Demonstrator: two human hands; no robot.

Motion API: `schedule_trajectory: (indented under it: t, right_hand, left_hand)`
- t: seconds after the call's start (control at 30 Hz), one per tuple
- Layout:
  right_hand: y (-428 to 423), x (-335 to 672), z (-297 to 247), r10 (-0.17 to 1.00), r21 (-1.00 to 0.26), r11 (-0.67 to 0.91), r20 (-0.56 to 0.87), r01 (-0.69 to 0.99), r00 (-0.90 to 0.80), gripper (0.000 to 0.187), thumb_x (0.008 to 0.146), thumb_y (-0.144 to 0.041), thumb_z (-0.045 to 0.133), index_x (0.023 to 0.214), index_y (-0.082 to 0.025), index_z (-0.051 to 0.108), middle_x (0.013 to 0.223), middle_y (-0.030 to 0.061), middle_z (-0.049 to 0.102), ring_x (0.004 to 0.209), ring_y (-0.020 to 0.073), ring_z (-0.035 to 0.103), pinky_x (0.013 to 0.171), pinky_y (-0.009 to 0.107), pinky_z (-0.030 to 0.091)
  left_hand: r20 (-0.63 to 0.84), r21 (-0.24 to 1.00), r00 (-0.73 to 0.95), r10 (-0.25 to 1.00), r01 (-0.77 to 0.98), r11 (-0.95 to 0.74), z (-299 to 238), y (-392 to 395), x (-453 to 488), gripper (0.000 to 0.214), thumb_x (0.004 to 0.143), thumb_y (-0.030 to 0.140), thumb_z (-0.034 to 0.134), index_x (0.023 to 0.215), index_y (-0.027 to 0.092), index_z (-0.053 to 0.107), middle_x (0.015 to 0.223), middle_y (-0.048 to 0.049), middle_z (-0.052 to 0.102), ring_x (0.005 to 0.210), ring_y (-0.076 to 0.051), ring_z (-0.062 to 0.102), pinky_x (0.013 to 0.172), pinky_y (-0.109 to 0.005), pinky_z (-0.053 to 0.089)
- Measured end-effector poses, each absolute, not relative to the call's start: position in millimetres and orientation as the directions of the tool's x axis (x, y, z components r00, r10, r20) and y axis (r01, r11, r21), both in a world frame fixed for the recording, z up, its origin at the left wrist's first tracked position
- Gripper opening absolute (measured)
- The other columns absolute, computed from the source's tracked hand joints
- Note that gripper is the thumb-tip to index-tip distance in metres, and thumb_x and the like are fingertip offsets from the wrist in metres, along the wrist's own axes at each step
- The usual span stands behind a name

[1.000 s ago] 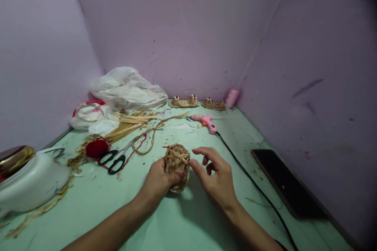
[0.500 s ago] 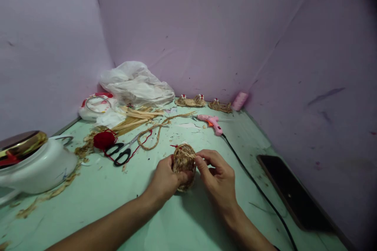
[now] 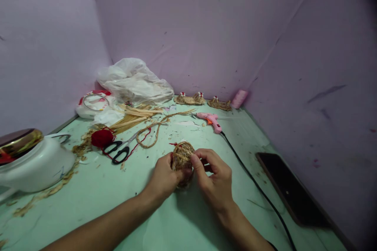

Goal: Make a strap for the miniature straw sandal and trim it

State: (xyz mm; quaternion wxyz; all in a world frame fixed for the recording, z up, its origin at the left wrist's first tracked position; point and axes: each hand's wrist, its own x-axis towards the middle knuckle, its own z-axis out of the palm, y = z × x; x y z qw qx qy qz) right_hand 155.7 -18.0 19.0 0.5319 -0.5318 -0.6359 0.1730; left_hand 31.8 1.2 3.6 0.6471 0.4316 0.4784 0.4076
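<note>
A small oval woven straw piece (image 3: pixel 182 156), shaped like a tiny slipper, is held up over the table. My left hand (image 3: pixel 165 176) grips it from the left, thumb across its lower part. At its upper right edge my right hand (image 3: pixel 214 172) has thumb and index finger pinched together, touching the rim; whether a strand is between the fingertips I cannot make out. A short bit of red yarn (image 3: pixel 173 144) shows at the piece's upper left. Beyond it lie a braided straw cord (image 3: pixel 156 135) and black-handled scissors (image 3: pixel 120 152).
A pink glue gun (image 3: pixel 210 120) lies behind my right hand, its black cord (image 3: pixel 250 180) running toward me. A phone (image 3: pixel 291 188) is at right. Red yarn ball (image 3: pixel 102 138), straw strips (image 3: pixel 138 115), a plastic bag (image 3: pixel 135 80) and a white pot (image 3: pixel 38 164) stand left. Straw slippers (image 3: pixel 190 99) line the wall.
The upper part of the straw piece shows more, and my right fingertips have shifted slightly inward over its edge. My left hand keeps its grip. The whole view has moved a little.
</note>
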Motion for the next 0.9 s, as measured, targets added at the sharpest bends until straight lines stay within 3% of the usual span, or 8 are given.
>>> schedule_trajectory:
  t: [0.2,0.3,0.4,0.5,0.6,0.7,0.8,0.9]
  right_hand:
    - [-17,161,23,0.941,-0.897,0.270,0.322,0.349,0.099,0.021,0.081,-0.031,0.052,0.093,-0.019,0.064,0.095,0.0071,0.063,0.075,0.0154,0.058,0.056,0.025,0.048]
    - [-15,164,21,0.934,-0.931,0.207,0.280,0.301,0.223,0.033,0.078,-0.039,0.054,0.105,-0.020,0.057,0.110,0.0082,0.057,0.075,0.0146,0.055,0.059,0.027,0.049]
    - [-12,167,16,0.947,-0.992,0.073,0.102,0.105,0.305,0.042,0.070,-0.044,0.062,0.103,-0.019,0.055,0.108,0.0098,0.057,0.081,0.0173,0.056,0.066,0.031,0.050]
    - [-9,166,10,0.978,-0.980,-0.114,-0.139,-0.165,0.152,0.051,0.061,-0.041,0.071,0.103,-0.018,0.055,0.105,0.0105,0.059,0.086,0.0210,0.059,0.068,0.033,0.050]
    - [-9,161,9,0.985,-0.942,-0.156,-0.169,-0.296,0.019,0.050,0.060,-0.034,0.074,0.105,-0.019,0.058,0.110,0.0092,0.061,0.095,0.0233,0.058,0.076,0.034,0.048]
    - [-10,157,9,0.983,-0.931,-0.182,-0.184,-0.315,-0.023,0.040,0.059,-0.027,0.073,0.096,-0.016,0.063,0.093,0.0068,0.068,0.083,0.0208,0.061,0.071,0.031,0.048]
    - [-10,155,9,0.948,-0.865,-0.309,-0.313,-0.395,-0.058,0.024,0.059,-0.022,0.069,0.080,-0.012,0.065,0.066,0.0040,0.067,0.060,0.0168,0.059,0.057,0.028,0.046]
    - [-9,158,9,0.916,-0.769,-0.390,-0.383,-0.507,-0.124,0.017,0.060,-0.020,0.066,0.073,-0.011,0.066,0.062,0.0052,0.067,0.057,0.0179,0.061,0.058,0.030,0.048]
  left_hand:
    - [-0.237,0.914,0.307,0.922,-0.252,0.319,5,1,29,0.041,0.054,0.018,0.075,0.092,0.011,0.059,0.076,-0.0034,0.064,0.067,-0.015,0.057,0.064,-0.025,0.045]
    - [-0.255,0.866,0.341,0.905,-0.336,0.370,6,2,28,0.046,0.055,0.019,0.076,0.097,0.009,0.059,0.083,-0.0068,0.066,0.074,-0.017,0.059,0.069,-0.028,0.046]
    - [-0.276,0.829,0.340,0.899,-0.388,0.401,9,4,26,0.047,0.054,0.019,0.077,0.096,0.008,0.059,0.083,-0.0082,0.067,0.072,-0.016,0.060,0.068,-0.026,0.047]
    - [-0.296,0.807,0.359,0.885,-0.402,0.433,12,4,25,0.049,0.055,0.020,0.077,0.098,0.007,0.058,0.081,-0.0085,0.067,0.072,-0.016,0.060,0.065,-0.025,0.047]
    - [-0.312,0.794,0.417,0.854,-0.380,0.475,12,1,26,0.049,0.054,0.020,0.076,0.098,0.008,0.058,0.083,-0.0088,0.067,0.073,-0.016,0.061,0.066,-0.024,0.047]
    - [-0.311,0.822,0.494,0.812,-0.290,0.491,11,-3,26,0.047,0.052,0.021,0.077,0.094,0.009,0.059,0.080,-0.0074,0.067,0.069,-0.014,0.060,0.063,-0.023,0.048]
    - [-0.388,0.873,0.573,0.722,-0.023,0.487,15,-1,21,0.035,0.055,0.032,0.073,0.078,0.009,0.061,0.062,-0.0050,0.063,0.048,-0.011,0.055,0.045,-0.022,0.046]
    - [-0.470,0.879,0.525,0.710,0.211,0.427,25,8,9,0.030,0.062,0.040,0.065,0.059,0.011,0.057,0.046,-0.0022,0.056,0.035,-0.009,0.048,0.032,-0.019,0.036]
